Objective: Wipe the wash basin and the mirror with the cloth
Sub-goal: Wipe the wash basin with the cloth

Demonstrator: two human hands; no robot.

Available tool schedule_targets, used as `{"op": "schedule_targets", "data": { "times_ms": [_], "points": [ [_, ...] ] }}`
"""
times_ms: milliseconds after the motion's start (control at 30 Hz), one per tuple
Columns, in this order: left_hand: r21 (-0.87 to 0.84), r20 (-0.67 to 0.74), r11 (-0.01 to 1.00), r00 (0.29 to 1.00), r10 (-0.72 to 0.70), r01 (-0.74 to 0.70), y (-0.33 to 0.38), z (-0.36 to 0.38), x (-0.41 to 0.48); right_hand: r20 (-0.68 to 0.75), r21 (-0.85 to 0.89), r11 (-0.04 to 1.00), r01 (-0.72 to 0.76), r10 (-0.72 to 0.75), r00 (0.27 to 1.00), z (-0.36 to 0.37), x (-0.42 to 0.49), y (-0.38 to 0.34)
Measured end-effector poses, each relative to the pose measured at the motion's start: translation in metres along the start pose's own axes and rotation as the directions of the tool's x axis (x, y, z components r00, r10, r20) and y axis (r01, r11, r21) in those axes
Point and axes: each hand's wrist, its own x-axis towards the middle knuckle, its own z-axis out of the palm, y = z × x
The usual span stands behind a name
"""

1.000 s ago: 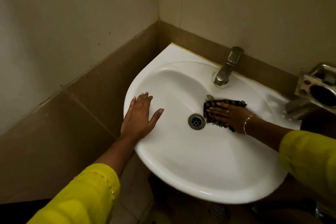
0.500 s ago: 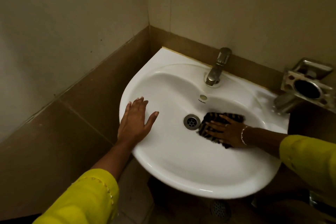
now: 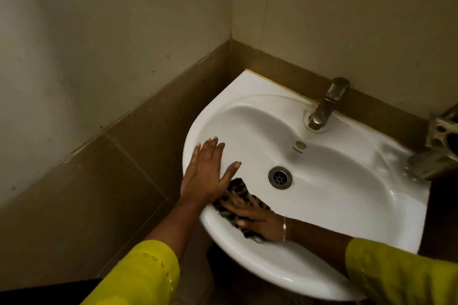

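**One cloth, two hands, low in the bowl**

One striped cloth (image 3: 236, 187) lies on the inner wall of the single white wash basin (image 3: 342, 200), at eight o'clock from its one drain (image 3: 280, 177). The right hand (image 3: 256, 216) presses it flat, fingers straight and spread. The left hand (image 3: 205, 176) rests open on the rim at nine o'clock, fingers together, thumb out, just beside the cloth. One tap (image 3: 324, 104) at one o'clock, one metal holder (image 3: 441, 136) at three.

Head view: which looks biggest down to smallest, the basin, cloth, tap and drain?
1. basin
2. cloth and tap: too alike to rank, since the right hand covers part of the cloth
3. drain
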Motion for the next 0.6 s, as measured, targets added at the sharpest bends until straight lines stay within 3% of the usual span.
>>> {"op": "schedule_targets", "data": {
  "times_ms": [133,200,267,367,467,600],
  "points": [
    [0.003,-0.005,1.000,1.000,0.006,-0.006,0.001,-0.003,0.002,-0.075,-0.309,0.922,-0.232,0.220,0.973,-0.025,0.054,-0.003],
    [0.001,-0.012,1.000,1.000,0.011,-0.011,0.000,-0.002,0.002,-0.120,-0.451,0.875,-0.179,0.139,0.983,-0.037,0.077,0.009],
    [-0.008,-0.032,1.000,0.999,0.014,-0.014,-0.002,-0.001,0.002,-0.051,-0.641,0.760,-0.107,0.097,0.994,-0.050,0.098,0.034],
    [-0.014,-0.037,1.000,0.999,0.004,-0.005,-0.002,-0.001,0.002,-0.115,-0.859,0.493,-0.137,0.074,0.991,-0.079,0.114,0.051],
    [-0.005,-0.034,1.000,0.999,0.003,-0.003,-0.001,0.001,0.000,-0.249,-0.901,0.358,-0.244,0.031,0.968,-0.105,0.109,0.050],
    [-0.015,-0.035,1.000,0.999,-0.024,0.024,-0.001,-0.002,0.000,-0.404,-0.854,0.287,-0.434,0.162,0.900,-0.102,0.092,0.058]
  ]
}}
